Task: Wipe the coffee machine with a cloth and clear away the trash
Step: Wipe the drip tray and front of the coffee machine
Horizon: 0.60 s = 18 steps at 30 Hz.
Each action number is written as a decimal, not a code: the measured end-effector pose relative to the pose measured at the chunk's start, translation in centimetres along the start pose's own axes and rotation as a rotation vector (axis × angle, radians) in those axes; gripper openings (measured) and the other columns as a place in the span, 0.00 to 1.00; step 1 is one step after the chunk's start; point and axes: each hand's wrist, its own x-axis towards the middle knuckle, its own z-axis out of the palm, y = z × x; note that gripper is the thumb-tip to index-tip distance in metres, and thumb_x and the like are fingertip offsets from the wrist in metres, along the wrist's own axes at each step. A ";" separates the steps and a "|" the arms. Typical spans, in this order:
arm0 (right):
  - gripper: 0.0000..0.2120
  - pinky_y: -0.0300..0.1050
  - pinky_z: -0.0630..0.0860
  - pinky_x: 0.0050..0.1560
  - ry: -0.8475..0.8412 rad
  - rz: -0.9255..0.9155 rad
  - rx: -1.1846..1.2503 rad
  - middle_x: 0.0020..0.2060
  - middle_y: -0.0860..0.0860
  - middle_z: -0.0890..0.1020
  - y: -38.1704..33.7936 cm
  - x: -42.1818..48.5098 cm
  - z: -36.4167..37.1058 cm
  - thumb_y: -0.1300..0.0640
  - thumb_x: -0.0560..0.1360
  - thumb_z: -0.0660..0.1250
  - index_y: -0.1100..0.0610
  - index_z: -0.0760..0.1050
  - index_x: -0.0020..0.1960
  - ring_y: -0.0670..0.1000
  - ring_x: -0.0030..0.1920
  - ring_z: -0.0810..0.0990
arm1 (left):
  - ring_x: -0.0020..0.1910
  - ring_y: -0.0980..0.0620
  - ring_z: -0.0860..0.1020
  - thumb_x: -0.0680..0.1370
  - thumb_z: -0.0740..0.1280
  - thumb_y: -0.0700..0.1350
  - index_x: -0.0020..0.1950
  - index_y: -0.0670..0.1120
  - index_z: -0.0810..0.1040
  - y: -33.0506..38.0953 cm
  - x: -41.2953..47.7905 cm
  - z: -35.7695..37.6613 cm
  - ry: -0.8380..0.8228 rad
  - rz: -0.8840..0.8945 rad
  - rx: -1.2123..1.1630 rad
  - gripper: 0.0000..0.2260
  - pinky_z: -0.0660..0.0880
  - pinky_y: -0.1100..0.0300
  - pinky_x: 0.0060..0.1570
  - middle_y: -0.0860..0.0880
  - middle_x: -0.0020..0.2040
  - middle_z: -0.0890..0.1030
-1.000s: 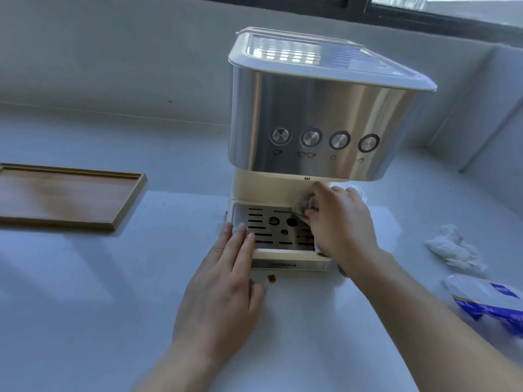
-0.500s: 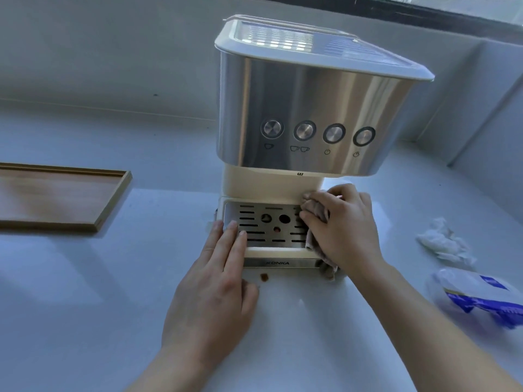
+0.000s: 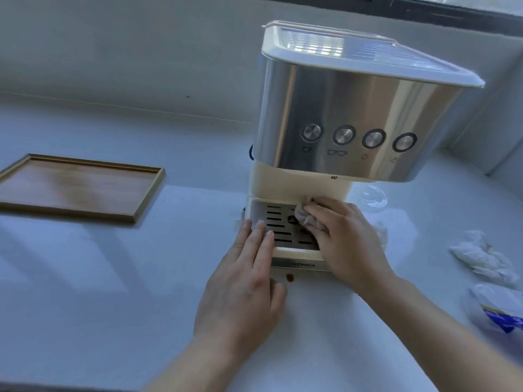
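Both hands at drip tray (image 3: 278, 222): right hand (image 3: 343, 239) clutching cloth (image 3: 310, 216) on grille's right half, left hand (image 3: 246, 281) flat, empty, bracing left edge; unwiped slots lie leftward.

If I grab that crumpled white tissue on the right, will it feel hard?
Probably not. The crumpled tissue looks thin and wrinkled, so it should squash softly. It likely weighs almost nothing and may slide easily on the smooth white counter.

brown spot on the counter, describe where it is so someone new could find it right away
Start at the coffee machine and drop to the front edge of its drip tray. On the white counter just in front sits the brown spot, beside the left hand. It is the only dark mark there.
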 end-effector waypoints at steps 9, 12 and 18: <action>0.06 0.54 0.72 0.53 -0.147 -0.231 0.058 0.44 0.52 0.82 -5.3 5.6 3.9 0.57 0.80 0.64 0.54 0.80 0.50 0.56 0.49 0.74 | 0.79 0.61 0.42 0.71 0.54 0.48 0.80 0.49 0.55 -0.4 0.2 -0.2 0.032 0.010 -0.118 0.35 0.47 0.67 0.76 0.55 0.82 0.50; 0.09 0.52 0.72 0.57 -0.215 -0.165 0.202 0.50 0.49 0.84 -5.5 5.8 3.5 0.56 0.79 0.66 0.52 0.81 0.56 0.54 0.54 0.76 | 0.75 0.60 0.59 0.69 0.51 0.51 0.76 0.52 0.61 -0.6 -0.1 -0.5 0.077 -0.060 -0.252 0.33 0.64 0.64 0.68 0.60 0.78 0.55; 0.29 0.31 0.62 0.67 -0.410 -0.157 0.432 0.65 0.24 0.68 -0.9 2.3 -0.2 0.60 0.74 0.70 0.42 0.70 0.71 0.32 0.68 0.66 | 0.55 0.57 0.73 0.72 0.59 0.51 0.59 0.55 0.66 -0.6 -0.3 -0.6 0.237 -0.019 -0.374 0.16 0.72 0.59 0.50 0.60 0.63 0.66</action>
